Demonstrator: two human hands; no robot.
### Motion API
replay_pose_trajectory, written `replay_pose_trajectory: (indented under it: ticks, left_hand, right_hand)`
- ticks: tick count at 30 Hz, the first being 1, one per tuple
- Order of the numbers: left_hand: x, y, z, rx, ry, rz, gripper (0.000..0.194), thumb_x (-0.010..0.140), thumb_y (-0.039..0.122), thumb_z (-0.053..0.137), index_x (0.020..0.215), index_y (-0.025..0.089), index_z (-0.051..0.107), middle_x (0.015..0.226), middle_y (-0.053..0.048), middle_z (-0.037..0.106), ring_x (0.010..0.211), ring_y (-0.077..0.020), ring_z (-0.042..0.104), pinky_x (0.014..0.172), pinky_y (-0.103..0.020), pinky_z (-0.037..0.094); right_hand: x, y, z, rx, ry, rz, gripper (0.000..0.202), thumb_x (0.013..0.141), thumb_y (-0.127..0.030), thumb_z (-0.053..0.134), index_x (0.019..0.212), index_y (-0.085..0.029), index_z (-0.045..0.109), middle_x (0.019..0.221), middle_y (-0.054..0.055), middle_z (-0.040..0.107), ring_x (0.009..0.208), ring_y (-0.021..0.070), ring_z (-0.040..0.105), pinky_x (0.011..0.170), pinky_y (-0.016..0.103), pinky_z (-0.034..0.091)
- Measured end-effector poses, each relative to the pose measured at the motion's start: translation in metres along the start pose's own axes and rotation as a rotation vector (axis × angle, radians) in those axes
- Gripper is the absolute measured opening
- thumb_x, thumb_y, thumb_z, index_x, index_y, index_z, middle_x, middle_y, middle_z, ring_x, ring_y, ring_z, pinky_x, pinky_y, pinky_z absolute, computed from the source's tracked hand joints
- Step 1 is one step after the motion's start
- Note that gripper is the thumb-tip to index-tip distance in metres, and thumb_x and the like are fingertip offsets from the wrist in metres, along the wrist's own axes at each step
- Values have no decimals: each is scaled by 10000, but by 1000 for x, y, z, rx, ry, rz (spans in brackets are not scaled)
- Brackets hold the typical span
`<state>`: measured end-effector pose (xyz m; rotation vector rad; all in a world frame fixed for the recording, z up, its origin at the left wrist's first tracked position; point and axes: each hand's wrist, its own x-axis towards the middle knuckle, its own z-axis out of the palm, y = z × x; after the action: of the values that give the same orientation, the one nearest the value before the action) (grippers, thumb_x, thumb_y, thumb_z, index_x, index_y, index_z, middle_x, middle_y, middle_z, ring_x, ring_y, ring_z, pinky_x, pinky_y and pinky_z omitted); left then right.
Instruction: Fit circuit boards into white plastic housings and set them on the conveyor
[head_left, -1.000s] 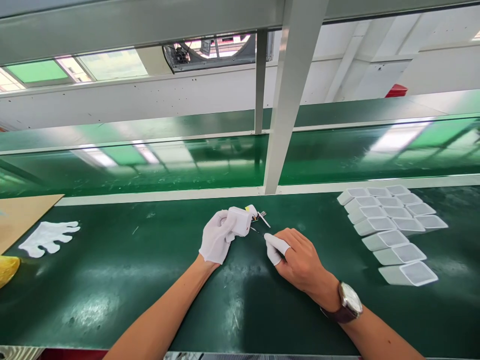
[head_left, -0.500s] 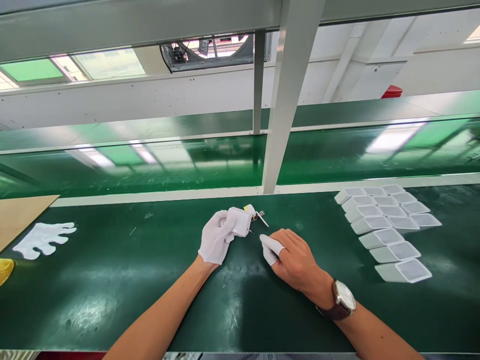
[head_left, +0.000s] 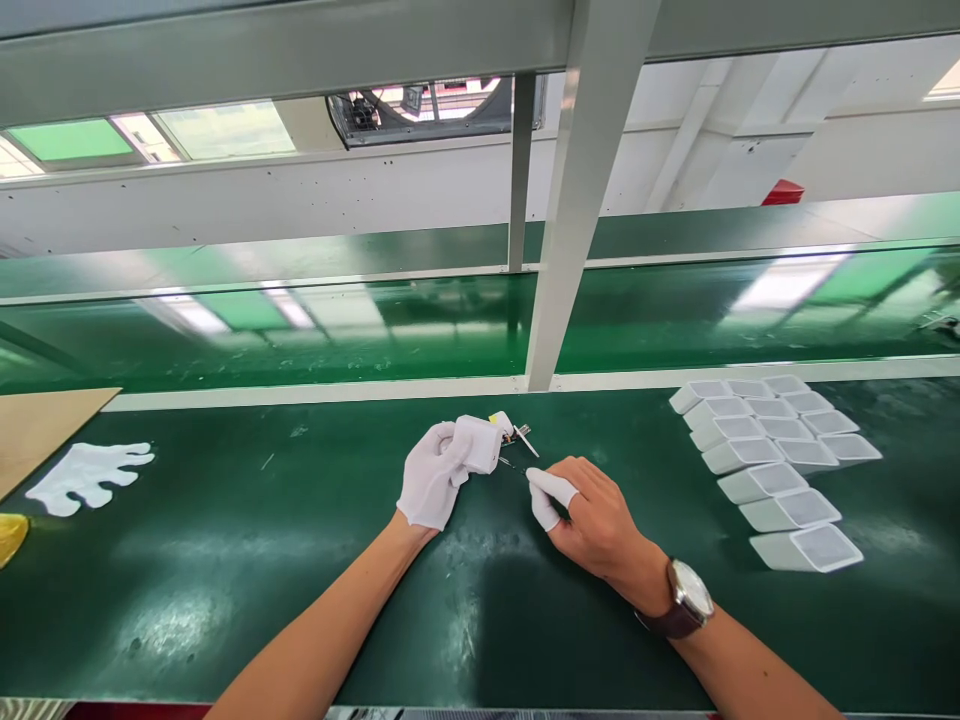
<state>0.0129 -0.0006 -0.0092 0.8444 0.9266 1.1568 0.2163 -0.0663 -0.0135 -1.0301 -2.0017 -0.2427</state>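
My left hand (head_left: 431,480), in a white glove, is closed around a small white plastic case (head_left: 478,446). Just behind the case, a white piece with a yellow patch (head_left: 501,424) and some small wired parts (head_left: 523,434) show; whether they join the case is unclear. My right hand (head_left: 589,510) is bare apart from white covers on thumb and forefinger. Those two fingers pinch a thin dark strand-like piece (head_left: 513,465) that reaches toward the case's right side. It is too fine to tell whether it is a wire or a tool tip.
Rows of white open-topped boxes (head_left: 772,425) stand on the green bench (head_left: 247,600) at right. At left lie a white glove (head_left: 90,478), a brown board (head_left: 45,425) and something yellow (head_left: 11,540). A grey post (head_left: 566,230) rises behind my hands.
My right hand has drawn slightly to the right, away from the case, and more of the thin piece shows. The left hand keeps holding the case in place.
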Motion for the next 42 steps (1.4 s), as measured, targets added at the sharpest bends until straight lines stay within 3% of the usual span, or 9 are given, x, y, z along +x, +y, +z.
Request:
replay_pose_trajectory:
  ticks: [9, 17, 21, 27, 31, 34, 37, 42]
  left_hand:
    - [0, -2, -1, 15, 17, 4, 420, 697, 452, 862, 843, 138, 624, 807, -34, 646, 510, -48, 430, 476, -220, 277]
    - [1, -4, -2, 42, 40, 1, 433, 672, 461, 873, 837, 141, 631, 776, -29, 628, 532, -70, 468, 463, -216, 273]
    - [0, -2, 1, 48, 62, 2, 458, 645, 481, 883, 825, 141, 633, 721, -6, 593, 515, -59, 429, 455, -210, 267]
    - [-1, 5, 4, 108, 100, -16, 497, 630, 547, 866, 827, 146, 647, 615, 37, 506, 492, -62, 398, 442, -208, 282]
    - [-6, 7, 5, 318, 130, 87, 352, 652, 447, 865, 799, 177, 693, 695, 5, 594, 561, -96, 487, 485, -227, 370]
    - [-16, 2, 9, 515, 45, 177, 253, 654, 346, 868, 799, 214, 706, 821, -24, 689, 714, -162, 607, 635, -280, 489]
    - [-25, -6, 13, 626, -90, 267, 252, 641, 258, 868, 808, 243, 681, 846, -19, 715, 786, -202, 651, 754, -339, 519]
    - [-23, -11, 11, 864, -278, 417, 246, 629, 203, 856, 797, 253, 684, 841, -15, 687, 761, -200, 633, 714, -324, 501]
  right_hand:
    - [0, -5, 0, -29, -67, -43, 261, 894, -13, 561, 1122, -133, 596, 785, 64, 623, 690, 186, 492, 610, 338, 406]
    - [4, -12, -9, -101, -87, -121, 185, 895, -19, 530, 876, -155, 654, 749, 71, 597, 662, 186, 468, 593, 345, 373]
    - [4, -13, -9, -94, -54, -112, 180, 873, 3, 559, 929, -139, 654, 757, 75, 610, 684, 191, 491, 609, 348, 380]
    - [0, 14, -3, -199, 11, 18, 250, 914, -42, 562, 1134, -145, 621, 788, 53, 634, 689, 186, 518, 631, 342, 387]
    - [-9, 44, 4, -335, -49, 154, 228, 957, -91, 524, 1145, -164, 629, 847, 64, 674, 743, 206, 560, 674, 351, 398]
    - [-16, 57, 8, -379, -125, 228, 195, 963, -120, 515, 1086, -178, 655, 847, 66, 687, 774, 223, 573, 698, 363, 401]
    - [-19, 61, 9, -386, -183, 268, 157, 941, -123, 533, 983, -179, 674, 852, 81, 688, 792, 242, 573, 697, 376, 404]
    - [-10, 54, 2, -353, -175, 262, 139, 935, -113, 552, 904, -183, 667, 932, 101, 695, 834, 237, 589, 725, 383, 453]
